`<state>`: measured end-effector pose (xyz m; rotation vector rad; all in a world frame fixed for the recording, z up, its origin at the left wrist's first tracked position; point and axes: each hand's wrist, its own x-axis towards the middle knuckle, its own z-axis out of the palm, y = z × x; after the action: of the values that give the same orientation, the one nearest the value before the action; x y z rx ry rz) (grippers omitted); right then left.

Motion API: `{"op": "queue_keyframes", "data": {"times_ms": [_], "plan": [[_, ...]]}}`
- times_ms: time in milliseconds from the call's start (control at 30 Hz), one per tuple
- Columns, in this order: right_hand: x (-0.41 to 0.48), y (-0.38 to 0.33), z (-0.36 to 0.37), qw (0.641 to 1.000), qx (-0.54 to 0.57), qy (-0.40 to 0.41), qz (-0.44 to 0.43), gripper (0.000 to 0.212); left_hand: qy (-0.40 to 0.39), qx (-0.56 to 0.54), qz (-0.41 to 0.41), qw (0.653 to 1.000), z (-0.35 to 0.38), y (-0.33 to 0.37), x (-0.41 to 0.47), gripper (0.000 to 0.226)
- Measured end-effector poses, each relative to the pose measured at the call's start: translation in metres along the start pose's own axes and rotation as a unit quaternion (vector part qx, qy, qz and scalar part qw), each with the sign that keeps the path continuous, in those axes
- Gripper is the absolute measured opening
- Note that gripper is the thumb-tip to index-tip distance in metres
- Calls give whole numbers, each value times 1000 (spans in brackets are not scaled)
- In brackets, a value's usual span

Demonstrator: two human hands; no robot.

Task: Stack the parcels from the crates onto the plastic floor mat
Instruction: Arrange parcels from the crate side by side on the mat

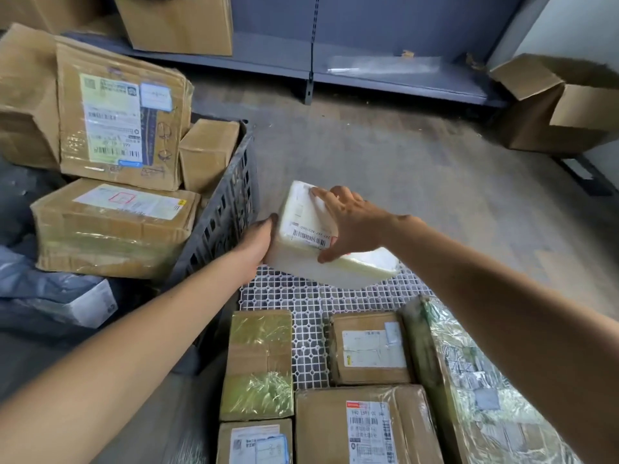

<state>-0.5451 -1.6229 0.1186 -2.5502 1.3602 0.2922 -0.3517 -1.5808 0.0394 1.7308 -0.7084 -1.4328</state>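
Both arms reach forward, forearms bare. The left hand [258, 239] grips the left end of a white rectangular parcel [355, 266], thumb on its upper edge and fingers out of sight underneath. The right hand [351, 226] lies across the top, fingers spread over the barcode label [310, 237] and thumb hooked on the near edge, so it is gripping too. The parcel is tilted over the far edge of the white plastic lattice floor mat [311, 296]. Cannot tell whether it touches the mat.

The parcel is smooth and slightly glossy. The mat is an open grid of small octagonal cells.

Five parcels lie on the mat:
- three brown cardboard boxes with labels [370, 348] [365, 426] [254, 443]
- one brown box banded in shiny yellowish tape [258, 363]
- one long package in clear bubble wrap [469, 380]

One dark grey plastic slotted crate [227, 209] stands just left of the mat. At least four taped cardboard boxes [114, 229] are piled in it. Grey plastic mailer bags [50, 296] lie crumpled in front of them.
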Motion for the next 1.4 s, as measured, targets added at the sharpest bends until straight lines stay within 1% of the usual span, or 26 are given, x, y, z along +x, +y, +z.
{"op": "queue_keyframes", "data": {"times_ms": [167,200,300,400,433,500,600,700,833,933,1100,1200,1300,1400], "plan": [[19,-15,27,999,-41,-7,-24,135,-23,13,20,999,-7,-2,-6,64],[25,-20,32,998,-49,-10,-29,135,-23,19,33,999,-10,-2,-6,62],[40,-33,46,997,-70,-24,-37,135,3,51,57,997,-18,-10,-4,44],[51,-45,62,993,-91,-52,-50,133,46,72,32,996,-20,-24,2,27],[54,-48,66,992,-96,-60,-55,133,58,73,18,995,-20,-28,5,25],[61,-52,72,990,-103,-69,-64,131,72,77,-4,994,-22,-32,10,27],[68,-57,74,988,-108,-80,-73,129,96,87,-27,991,-25,-34,16,36],[71,-60,72,987,-105,-94,-76,129,120,101,-37,987,-27,-32,18,39],[72,-62,70,987,-95,-104,-72,130,121,83,-40,988,-28,-31,22,37],[70,-63,70,987,-97,-101,-77,130,108,76,-44,990,-27,-30,19,38],[63,-63,76,986,-116,-79,-88,132,96,49,-72,992,-28,-30,17,49],[61,-62,78,983,-155,-21,-100,135,101,38,-64,992,-28,-28,17,49],[57,-58,82,969,-219,47,-103,137,106,23,-62,992,-27,-23,15,50],[44,-51,99,971,-211,73,-90,137,88,9,-73,993,-24,-28,18,56]]}}
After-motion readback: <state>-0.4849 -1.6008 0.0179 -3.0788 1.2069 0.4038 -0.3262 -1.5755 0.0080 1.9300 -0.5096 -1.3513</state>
